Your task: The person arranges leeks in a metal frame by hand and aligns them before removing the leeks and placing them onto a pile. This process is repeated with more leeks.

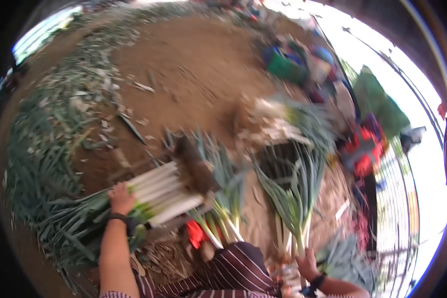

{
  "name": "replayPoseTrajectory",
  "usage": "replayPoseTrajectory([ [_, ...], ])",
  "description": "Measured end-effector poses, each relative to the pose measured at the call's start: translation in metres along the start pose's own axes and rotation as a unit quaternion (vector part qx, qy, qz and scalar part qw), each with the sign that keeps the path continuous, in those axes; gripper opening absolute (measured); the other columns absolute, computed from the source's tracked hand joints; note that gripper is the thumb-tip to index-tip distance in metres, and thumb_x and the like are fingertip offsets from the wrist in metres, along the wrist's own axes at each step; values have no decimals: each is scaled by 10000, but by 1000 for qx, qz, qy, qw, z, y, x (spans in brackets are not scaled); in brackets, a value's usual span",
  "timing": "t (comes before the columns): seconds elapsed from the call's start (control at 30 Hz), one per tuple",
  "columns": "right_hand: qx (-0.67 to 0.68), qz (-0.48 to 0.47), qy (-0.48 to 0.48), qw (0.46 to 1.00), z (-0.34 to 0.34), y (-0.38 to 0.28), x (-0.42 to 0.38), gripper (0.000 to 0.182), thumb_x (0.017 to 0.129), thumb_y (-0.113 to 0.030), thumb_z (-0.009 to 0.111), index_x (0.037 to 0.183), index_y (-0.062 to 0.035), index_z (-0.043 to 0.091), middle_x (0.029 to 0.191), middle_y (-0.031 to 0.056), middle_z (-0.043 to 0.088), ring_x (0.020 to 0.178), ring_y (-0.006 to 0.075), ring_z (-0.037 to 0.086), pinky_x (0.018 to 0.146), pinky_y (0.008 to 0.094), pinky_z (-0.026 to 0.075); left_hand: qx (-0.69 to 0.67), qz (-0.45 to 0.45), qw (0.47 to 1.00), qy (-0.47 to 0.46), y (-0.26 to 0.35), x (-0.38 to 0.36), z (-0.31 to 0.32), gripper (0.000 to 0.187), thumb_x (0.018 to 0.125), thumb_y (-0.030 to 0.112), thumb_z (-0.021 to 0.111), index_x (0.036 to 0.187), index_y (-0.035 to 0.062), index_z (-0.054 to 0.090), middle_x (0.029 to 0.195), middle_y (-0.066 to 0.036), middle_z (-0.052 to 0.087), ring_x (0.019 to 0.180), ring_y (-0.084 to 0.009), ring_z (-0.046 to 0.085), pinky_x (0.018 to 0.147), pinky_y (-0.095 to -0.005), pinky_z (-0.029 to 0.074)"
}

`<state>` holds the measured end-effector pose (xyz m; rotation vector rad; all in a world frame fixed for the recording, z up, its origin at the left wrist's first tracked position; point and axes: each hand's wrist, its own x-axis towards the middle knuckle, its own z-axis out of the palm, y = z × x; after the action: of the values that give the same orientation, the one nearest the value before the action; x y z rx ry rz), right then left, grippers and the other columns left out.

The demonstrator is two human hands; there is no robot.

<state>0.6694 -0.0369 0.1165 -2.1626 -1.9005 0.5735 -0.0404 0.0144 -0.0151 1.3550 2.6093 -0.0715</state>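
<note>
Both hands' grip on long leeks (161,193)

No writing, label, brand, number or sign can be read anywhere in this view. The picture is blurred, and the coloured crates and bags at the far edge show no legible marks.
</note>
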Motion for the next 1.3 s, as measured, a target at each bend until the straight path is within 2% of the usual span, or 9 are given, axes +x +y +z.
replayPoseTrajectory([
  [0.07,41,0,19,999,-12,-17,1,491,780,-183,701,1164,27,479,985,240,610,930,389,616,811,450,489,-22,-5,1000,-4,7,-3,-7,729,908,470,520,1481,68,316,1505,-143,347,1406,-340,282,1130,-557,189],
  [0.17,15,-92,49,994,-31,-47,7,431,799,-128,694,1163,-33,484,916,137,636,797,246,639,702,386,514,-36,0,999,-4,12,-11,-18,682,925,470,504,1462,81,344,1474,-128,369,1393,-326,290,1123,-540,191],
  [0.27,126,-90,29,988,-50,-97,21,399,793,-125,687,1119,-8,488,891,169,597,816,328,600,734,413,475,-39,7,999,31,9,-8,-4,663,919,474,516,1437,85,374,1414,-120,408,1364,-307,311,1105,-522,206],
  [0.5,189,-263,27,946,-82,-262,65,387,868,-72,634,1214,-27,467,978,90,580,804,152,546,691,303,478,-32,12,998,55,11,-9,-1,665,914,479,527,1429,84,383,1435,-130,401,1352,-329,323,1096,-522,207],
  [0.77,199,-491,-17,848,-26,-466,71,462,847,-103,709,1234,-26,470,1019,125,604,926,203,619,778,327,520,-37,19,997,70,11,-13,-2,667,909,474,528,1429,80,388,1425,-139,411,1341,-343,326,1095,-540,201],
  [1.0,162,-670,-157,707,73,-603,48,472,807,-163,722,1206,-38,503,1068,169,588,897,360,605,766,403,504,-67,54,987,134,6,-13,6,632,857,441,556,1356,61,477,1324,-145,479,1303,-305,379,1021,-537,270],
  [1.03,161,-702,-148,678,93,-615,45,468,795,-98,734,1200,-31,508,997,152,611,837,279,625,710,366,509,-78,39,992,89,9,-19,-11,624,858,442,550,1337,47,494,1336,-153,480,1292,-318,388,1026,-548,265],
  [1.13,149,-763,-193,599,149,-638,44,440,800,-106,720,1188,-60,518,1015,135,598,876,316,621,723,376,510,-41,23,987,152,12,-10,12,612,891,458,533,1348,53,488,1353,-165,488,1290,-335,398,1090,-551,229],
  [1.3,46,-758,-243,603,218,-643,53,410,810,-185,681,1180,-93,529,1031,116,592,914,347,618,731,408,521,-21,36,998,49,12,-14,-4,591,926,474,469,1354,68,501,1384,-137,479,1319,-328,362,1096,-555,203],
])
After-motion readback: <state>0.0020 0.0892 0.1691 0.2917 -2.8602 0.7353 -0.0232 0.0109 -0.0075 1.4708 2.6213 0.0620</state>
